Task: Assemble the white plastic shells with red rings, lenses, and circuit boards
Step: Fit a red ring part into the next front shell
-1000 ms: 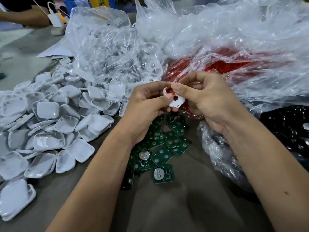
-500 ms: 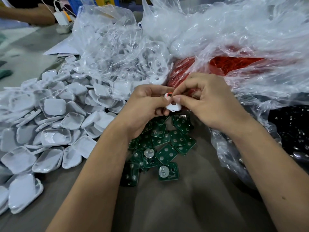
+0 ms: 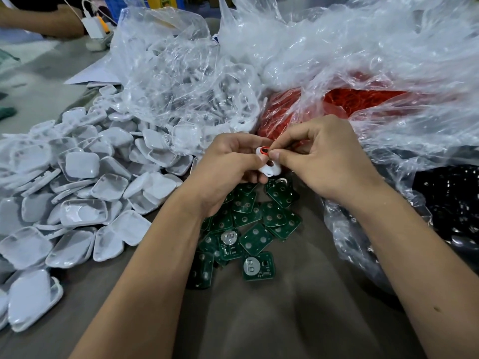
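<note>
My left hand [image 3: 228, 164] grips a small white plastic shell [image 3: 269, 169] above a heap of green circuit boards [image 3: 254, 224]. A red ring [image 3: 265, 151] sits at the shell's upper end. My right hand [image 3: 318, 159] pinches that ring between thumb and forefinger, pressing it against the shell. Much of the shell is hidden behind my fingers. A clear bag full of red rings [image 3: 363, 99] lies just behind my hands.
A big pile of white shells [image 3: 83, 190] covers the table's left side. Crumpled clear bags [image 3: 186, 73] fill the back. A bag of black parts [image 3: 451, 203] lies at the right. Another person's arm [image 3: 41, 19] and a white charger [image 3: 94, 27] are at the far left.
My hands have stayed together on the shell. My right thumb and forefinger have closed in on the red ring at the shell's top, and the shell has tilted slightly.
</note>
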Available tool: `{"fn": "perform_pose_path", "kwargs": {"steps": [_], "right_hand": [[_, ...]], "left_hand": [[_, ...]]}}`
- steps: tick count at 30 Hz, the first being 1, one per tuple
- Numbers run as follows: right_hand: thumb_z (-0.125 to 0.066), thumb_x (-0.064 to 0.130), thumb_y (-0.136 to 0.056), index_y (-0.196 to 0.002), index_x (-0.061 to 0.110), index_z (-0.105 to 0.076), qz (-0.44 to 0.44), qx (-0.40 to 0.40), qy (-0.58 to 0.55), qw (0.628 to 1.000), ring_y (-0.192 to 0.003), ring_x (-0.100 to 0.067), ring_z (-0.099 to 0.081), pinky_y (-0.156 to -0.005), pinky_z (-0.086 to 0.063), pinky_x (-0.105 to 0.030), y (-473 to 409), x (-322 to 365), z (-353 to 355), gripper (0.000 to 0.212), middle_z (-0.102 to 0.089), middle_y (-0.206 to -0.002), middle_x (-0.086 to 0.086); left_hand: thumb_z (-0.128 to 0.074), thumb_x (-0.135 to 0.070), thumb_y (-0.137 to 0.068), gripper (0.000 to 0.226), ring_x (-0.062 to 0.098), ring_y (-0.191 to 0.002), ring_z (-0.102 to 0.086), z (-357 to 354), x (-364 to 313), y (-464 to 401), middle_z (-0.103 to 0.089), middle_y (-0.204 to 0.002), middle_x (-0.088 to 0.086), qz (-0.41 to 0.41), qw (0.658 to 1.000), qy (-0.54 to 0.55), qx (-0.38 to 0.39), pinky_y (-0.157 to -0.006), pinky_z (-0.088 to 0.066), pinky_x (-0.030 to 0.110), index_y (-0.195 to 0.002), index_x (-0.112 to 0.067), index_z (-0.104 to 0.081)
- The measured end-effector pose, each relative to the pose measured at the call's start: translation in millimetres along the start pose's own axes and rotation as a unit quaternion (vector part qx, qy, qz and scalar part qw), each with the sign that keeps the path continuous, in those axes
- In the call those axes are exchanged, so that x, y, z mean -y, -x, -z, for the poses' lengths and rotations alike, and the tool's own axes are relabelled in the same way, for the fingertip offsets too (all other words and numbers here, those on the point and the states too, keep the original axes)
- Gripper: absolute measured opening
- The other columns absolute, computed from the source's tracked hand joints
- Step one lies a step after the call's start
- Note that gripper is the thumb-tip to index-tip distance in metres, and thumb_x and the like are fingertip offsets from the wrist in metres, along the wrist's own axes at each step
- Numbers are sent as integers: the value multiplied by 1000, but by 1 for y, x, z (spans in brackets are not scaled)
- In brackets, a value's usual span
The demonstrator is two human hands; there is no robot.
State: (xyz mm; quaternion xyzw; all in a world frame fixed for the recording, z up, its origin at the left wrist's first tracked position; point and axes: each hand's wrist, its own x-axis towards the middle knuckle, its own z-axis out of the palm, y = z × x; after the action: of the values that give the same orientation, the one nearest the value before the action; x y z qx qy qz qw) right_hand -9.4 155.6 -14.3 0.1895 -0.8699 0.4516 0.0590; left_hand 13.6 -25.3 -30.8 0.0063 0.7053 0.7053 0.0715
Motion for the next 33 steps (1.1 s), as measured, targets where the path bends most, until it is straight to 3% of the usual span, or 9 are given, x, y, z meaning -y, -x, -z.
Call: {"fn": "perform_pose_path", "kwargs": {"steps": [5,9,14,22,26,30,33], "right_hand": [[-83,16,-88,-85,26,-83,0,31,6,1000,-66,4,-70,-62,-52,-10,-1,-1,2,10,-74,-71,16],[-80,12,-90,-87,22,-82,12,57,5,998,-58,9,-66,-55,-45,-5,1,0,3,10,-69,-66,29],[-83,13,-87,-84,22,-80,8,32,3,999,-65,6,-68,-60,-47,-6,0,2,2,10,-73,-69,17],[-81,9,-87,-82,22,-78,31,1,66,997,-73,3,-68,-64,-49,-7,2,5,-4,15,-71,-74,16],[-80,7,-86,-85,19,-80,47,-6,78,996,-71,0,-69,-68,-56,-16,3,4,-6,13,-73,-76,12],[-83,13,-87,-84,27,-80,9,1,17,1000,-77,3,-69,-70,-50,-9,1,2,-6,15,-72,-82,17],[-86,20,-84,-80,30,-80,-33,9,-11,999,-81,-2,-69,-80,-56,-24,-1,-1,-3,12,-71,-86,15]], "left_hand": [[-56,9,-97,24,24,-67,-62,1,-2,0,-75,-88,18,18,1000,12,-7,-62,-50,28,-114,1,-70],[-52,11,-96,28,19,-62,-57,1,-3,0,-73,-84,15,25,1000,13,-13,-57,-46,23,-109,-3,-73],[-50,11,-98,29,17,-62,-56,0,-3,0,-72,-85,13,31,999,25,-9,-56,-47,20,-111,-3,-71],[-47,9,-101,27,13,-55,-55,-6,-4,3,-68,-80,15,24,1000,15,-9,-49,-41,19,-122,5,-64],[-50,7,-102,25,16,-58,-57,-9,-3,4,-68,-90,18,14,1000,-3,-12,-59,-46,27,-123,5,-64],[-51,9,-101,25,22,-60,-59,-10,-1,4,-69,-88,19,3,1000,24,-20,-61,-48,29,-122,7,-64],[-53,3,-103,21,22,-58,-61,-8,-1,4,-70,-83,18,1,999,44,-14,-57,-48,25,-120,7,-64]]}}
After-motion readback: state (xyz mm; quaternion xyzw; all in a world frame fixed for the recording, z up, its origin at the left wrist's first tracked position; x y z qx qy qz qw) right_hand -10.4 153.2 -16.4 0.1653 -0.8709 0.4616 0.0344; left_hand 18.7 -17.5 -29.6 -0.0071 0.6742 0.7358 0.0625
